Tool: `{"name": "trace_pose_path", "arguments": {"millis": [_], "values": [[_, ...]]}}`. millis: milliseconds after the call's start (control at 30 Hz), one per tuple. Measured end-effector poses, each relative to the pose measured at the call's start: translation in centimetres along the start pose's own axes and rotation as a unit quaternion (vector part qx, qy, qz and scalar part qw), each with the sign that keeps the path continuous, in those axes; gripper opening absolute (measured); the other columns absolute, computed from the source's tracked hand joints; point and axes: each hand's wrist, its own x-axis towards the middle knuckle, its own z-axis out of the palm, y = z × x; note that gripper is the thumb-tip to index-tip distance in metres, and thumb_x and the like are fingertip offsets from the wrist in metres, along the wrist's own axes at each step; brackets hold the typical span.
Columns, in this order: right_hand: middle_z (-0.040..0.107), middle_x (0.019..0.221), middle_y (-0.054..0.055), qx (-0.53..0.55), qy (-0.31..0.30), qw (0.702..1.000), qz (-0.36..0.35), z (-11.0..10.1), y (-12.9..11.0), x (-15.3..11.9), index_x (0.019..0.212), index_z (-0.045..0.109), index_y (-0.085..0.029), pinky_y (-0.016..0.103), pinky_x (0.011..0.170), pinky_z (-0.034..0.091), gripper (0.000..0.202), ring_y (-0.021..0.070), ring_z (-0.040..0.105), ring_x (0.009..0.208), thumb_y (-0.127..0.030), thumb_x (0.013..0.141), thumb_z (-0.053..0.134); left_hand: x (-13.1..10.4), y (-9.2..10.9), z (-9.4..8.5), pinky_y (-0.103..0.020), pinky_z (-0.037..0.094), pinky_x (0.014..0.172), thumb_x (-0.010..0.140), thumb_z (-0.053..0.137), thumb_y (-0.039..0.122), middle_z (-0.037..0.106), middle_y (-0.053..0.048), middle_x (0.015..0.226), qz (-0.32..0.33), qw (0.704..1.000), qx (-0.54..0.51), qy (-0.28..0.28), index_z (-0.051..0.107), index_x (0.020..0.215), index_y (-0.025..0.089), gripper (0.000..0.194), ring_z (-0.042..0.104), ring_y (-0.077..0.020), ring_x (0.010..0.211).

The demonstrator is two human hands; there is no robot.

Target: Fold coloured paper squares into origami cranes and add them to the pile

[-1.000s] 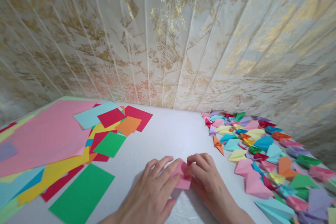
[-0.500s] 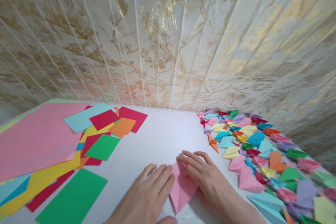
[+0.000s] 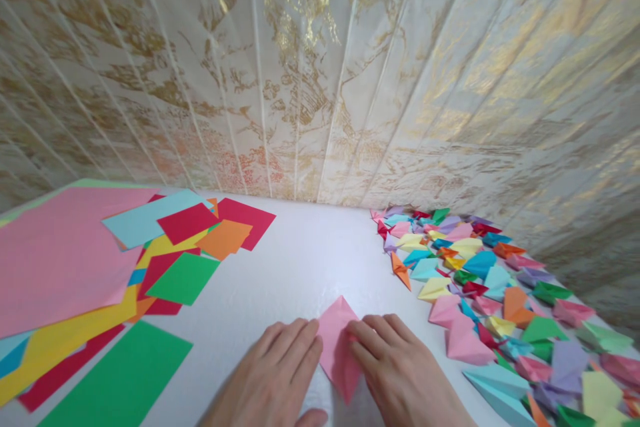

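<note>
A pink folded paper, diamond-shaped with a crease down its middle, lies on the white table in front of me. My left hand rests flat at its left side, fingertips touching that edge and thumb apart below. On the right side, my right hand has its fingers bent, with the index finger over the paper's right edge. The right thumb is hidden beneath the hand. Both upper and lower points of the paper show between the hands.
Many folded paper pieces of several colours cover the table's right side. At the left lie a large pink sheet, a green rectangle, a red sheet and an orange piece. A gold-patterned curtain hangs behind the table.
My right hand has slid down and toward the paper's right edge, its fingers more bent. The paper's top point is now uncovered. My left hand stays by the left edge.
</note>
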Motion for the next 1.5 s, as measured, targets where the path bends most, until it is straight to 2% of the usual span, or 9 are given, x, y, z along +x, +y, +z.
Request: {"name": "trace_pose_path", "arguments": {"millis": [100,333,433,533,633,733,1067,1300,1500], "values": [[0.071,0.095,0.005,-0.012,-0.001,1.000,0.010,-0.4,0.6,-0.1,0.081,0.063,-0.020,0.036,0.076,0.043,0.015,0.0244,0.058,0.088,-0.005,0.078,0.063,0.0,-0.1,-0.1,-0.032,0.040,0.096,0.094,0.054,0.048,0.069,-0.008,0.125,0.003,1.000,-0.017,-0.018,0.064,0.121,0.017,0.043,0.060,-0.0222,0.111],[0.070,0.098,0.007,0.056,-0.076,0.995,0.018,-0.6,1.9,-0.6,0.089,0.066,-0.020,0.035,0.070,0.047,0.021,0.0226,0.060,0.080,-0.004,0.077,0.059,-0.3,0.2,0.5,-0.032,0.041,0.098,0.094,0.055,0.047,0.067,-0.007,0.128,-0.011,0.997,-0.043,-0.055,0.060,0.128,0.018,0.045,0.060,-0.0223,0.112],[0.069,0.098,0.005,0.138,-0.093,0.983,0.074,-0.7,2.3,-0.3,0.090,0.065,-0.021,0.031,0.070,0.048,0.020,0.0199,0.062,0.080,-0.007,0.087,0.052,-0.3,0.5,0.6,-0.031,0.041,0.099,0.093,0.057,0.043,0.067,-0.006,0.128,-0.029,0.997,-0.053,-0.037,0.054,0.133,0.018,0.048,0.061,-0.0219,0.112],[0.066,0.090,0.004,0.230,-0.070,0.956,0.170,-0.4,2.6,0.3,0.083,0.062,-0.020,0.027,0.068,0.048,0.021,0.0171,0.062,0.077,-0.015,0.094,0.045,-0.1,0.6,0.4,-0.031,0.041,0.098,0.091,0.060,0.033,0.067,-0.005,0.127,-0.059,0.996,-0.070,-0.025,0.046,0.140,0.018,0.052,0.061,-0.0212,0.110],[0.063,0.074,0.001,0.291,-0.050,0.918,0.266,0.3,2.8,0.9,0.077,0.058,-0.020,0.025,0.059,0.044,0.019,0.0153,0.059,0.065,-0.023,0.093,0.050,0.2,0.5,0.2,-0.033,0.044,0.094,0.088,0.061,0.025,0.069,-0.004,0.121,-0.062,0.995,-0.073,-0.033,0.043,0.141,0.022,0.056,0.063,-0.0219,0.105],[0.064,0.071,-0.001,0.313,-0.032,0.900,0.303,1.0,2.8,1.2,0.086,0.060,-0.021,0.024,0.058,0.042,0.008,0.0155,0.059,0.064,-0.024,0.090,0.054,0.4,0.3,-0.1,-0.035,0.045,0.092,0.087,0.061,0.025,0.068,-0.004,0.118,-0.057,0.995,-0.064,-0.048,0.050,0.135,0.024,0.049,0.062,-0.0240,0.104],[0.062,0.079,0.001,0.267,-0.039,0.932,0.242,1.4,2.4,1.0,0.088,0.063,-0.021,0.026,0.065,0.040,0.016,0.0172,0.056,0.073,-0.018,0.095,0.049,0.8,0.1,-0.2,-0.036,0.046,0.089,0.090,0.060,0.035,0.064,-0.006,0.118,-0.087,0.990,-0.099,-0.050,0.056,0.129,0.027,0.040,0.059,-0.0243,0.105],[0.060,0.080,0.001,0.273,-0.038,0.934,0.227,1.7,2.4,0.8,0.089,0.061,-0.021,0.027,0.067,0.038,0.016,0.0177,0.055,0.075,-0.015,0.096,0.048,0.9,0.2,-0.2,-0.038,0.048,0.086,0.087,0.063,0.034,0.066,-0.006,0.118,-0.090,0.990,-0.096,-0.056,0.060,0.124,0.028,0.037,0.060,-0.0257,0.103],[0.061,0.082,0.001,0.283,-0.036,0.933,0.221,1.7,2.4,0.7,0.090,0.060,-0.021,0.027,0.067,0.038,0.017,0.0179,0.054,0.077,-0.010,0.094,0.047,0.7,0.1,0.0,-0.037,0.043,0.095,0.093,0.055,0.034,0.060,-0.004,0.136,-0.035,0.998,-0.053,-0.013,0.059,0.126,0.023,0.035,0.056,-0.0242,0.116]]}}
